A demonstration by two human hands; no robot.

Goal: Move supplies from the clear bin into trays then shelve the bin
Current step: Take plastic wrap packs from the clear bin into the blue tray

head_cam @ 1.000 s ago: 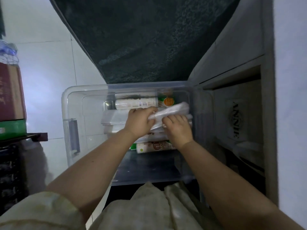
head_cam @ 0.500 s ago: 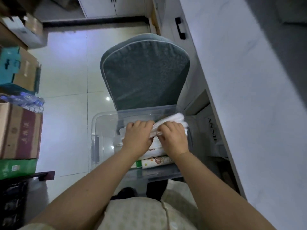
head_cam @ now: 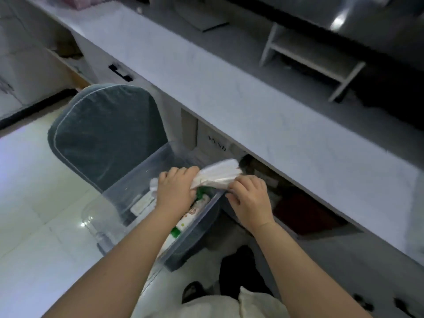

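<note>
The clear bin (head_cam: 128,191) sits on a chair seat below me, with white and green packets (head_cam: 185,222) lying inside. Both hands hold a white plastic-wrapped packet (head_cam: 218,174) just above the bin's right rim. My left hand (head_cam: 176,191) grips its left end, over the bin. My right hand (head_cam: 249,199) pinches its right end, just outside the rim. Part of the bin's contents is hidden under my left arm.
A grey-blue chair back (head_cam: 105,134) stands behind the bin. A long grey counter (head_cam: 252,99) runs along the right, with open cubbies (head_cam: 305,214) beneath it and a small white shelf rack (head_cam: 314,58) on top. White tiled floor (head_cam: 34,203) lies to the left.
The view has swung up and right, bringing the counter and its shelf rack into sight. The packet has risen from inside the bin to its right rim, still held by both hands.
</note>
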